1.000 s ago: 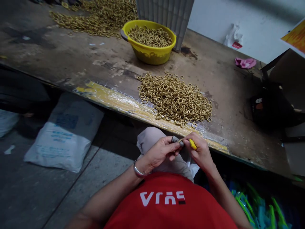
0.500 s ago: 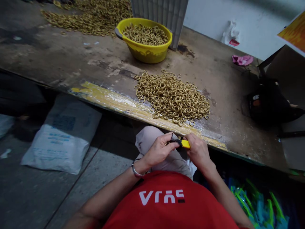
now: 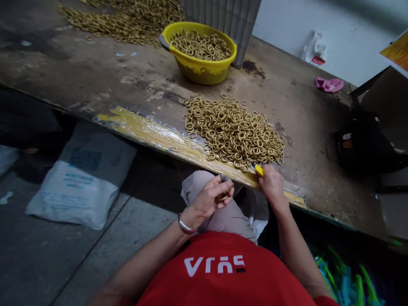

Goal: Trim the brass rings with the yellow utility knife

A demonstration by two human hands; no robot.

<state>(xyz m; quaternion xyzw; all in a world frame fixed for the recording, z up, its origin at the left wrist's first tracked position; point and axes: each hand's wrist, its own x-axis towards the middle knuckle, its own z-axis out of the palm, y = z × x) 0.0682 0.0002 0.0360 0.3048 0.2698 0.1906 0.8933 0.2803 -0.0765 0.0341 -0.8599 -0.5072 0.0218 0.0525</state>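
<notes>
My left hand [image 3: 214,193] is closed on a brass ring [image 3: 222,196], above my knee and in front of the table edge; something grey covers part of its thumb or fingertips. My right hand [image 3: 272,185] grips a yellow-handled tool [image 3: 259,171] at the table's front edge. The tool's dark tip reaches the near side of a heap of brass rings [image 3: 236,131] on the table. Fingers of the right hand are wrapped round the handle and partly hide it.
Behind the heap stands a yellow basin [image 3: 204,72] full of rings. More rings [image 3: 127,21] lie at the back left. A black bag [image 3: 369,148] and a pink cloth [image 3: 330,85] are at right. A white sack [image 3: 83,182] lies on the floor.
My hands have moved apart. The right hand has gone up and forward with the yellow tool to the heap's edge. My left hand has turned, and a ring now shows in it.
</notes>
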